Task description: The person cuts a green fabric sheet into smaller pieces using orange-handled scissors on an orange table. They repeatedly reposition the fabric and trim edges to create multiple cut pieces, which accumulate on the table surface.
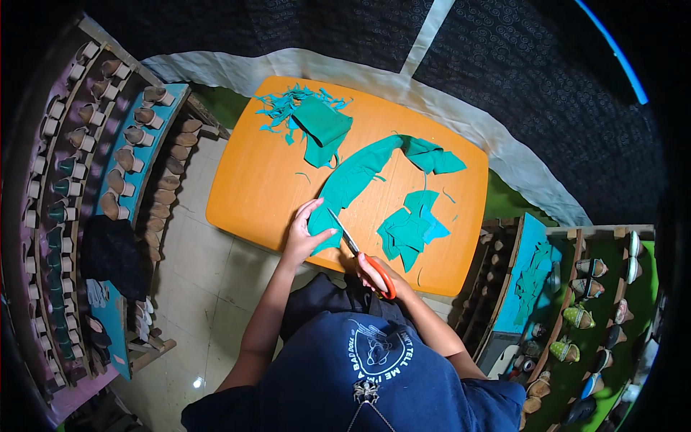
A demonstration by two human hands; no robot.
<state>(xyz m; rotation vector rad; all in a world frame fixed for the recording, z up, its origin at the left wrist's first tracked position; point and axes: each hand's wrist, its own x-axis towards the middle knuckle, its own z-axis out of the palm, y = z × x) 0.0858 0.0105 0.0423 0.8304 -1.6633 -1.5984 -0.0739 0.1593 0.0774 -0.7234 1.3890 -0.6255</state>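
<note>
Filling the middle of the head view, one orange worktop stands on a tiled floor before a dark curtain with a pale lower border. A left rack and a right rack flank it, both carrying rows of shoe forms, too small and crowded to count surely.

Two hands work at the near edge. One long green strip curves from there to near the far right corner, its far end folded. The left hand lays its thumb on the strip's near end, fingers along the left side; whether they pinch it, I cannot tell. The right hand grasps the handles of one pair of scissors, orange-handled, blades at the strip's right side.

Toward the far left corner lie one folded piece and one heap of shreds, touching. Between strip and right edge sits one overlapping pile, including one bluer piece.
</note>
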